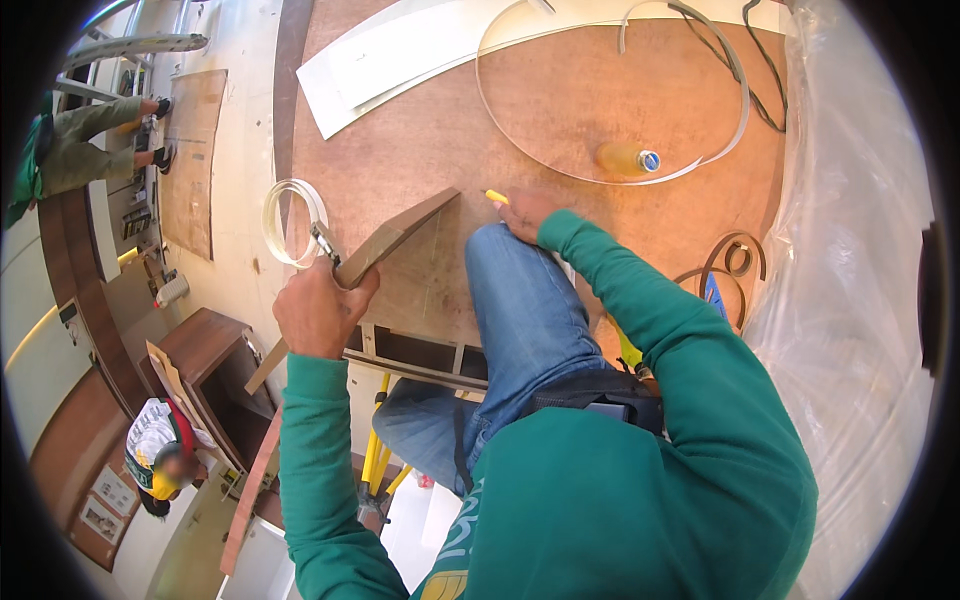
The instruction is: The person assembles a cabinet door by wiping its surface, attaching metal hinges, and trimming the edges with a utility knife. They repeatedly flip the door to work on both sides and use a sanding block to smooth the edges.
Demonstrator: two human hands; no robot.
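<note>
My left hand is closed round a long brown wooden strip. One end of the strip angles out over the brown work surface; its other end passes below the hand. A small metal tool sticks up by the thumb side of this hand, its kind unclear. Just right of the strip's far end, my right hand rests low over the surface, closed on a yellow pen-like tool with a dark tip pointing left. Beside my left hand lies a coil of cream edging tape.
White sheets and a looped clear strip lie at the back, with an amber bottle. Brown edging coils sit at right, near plastic sheeting. Two other people are at left, near a ladder.
</note>
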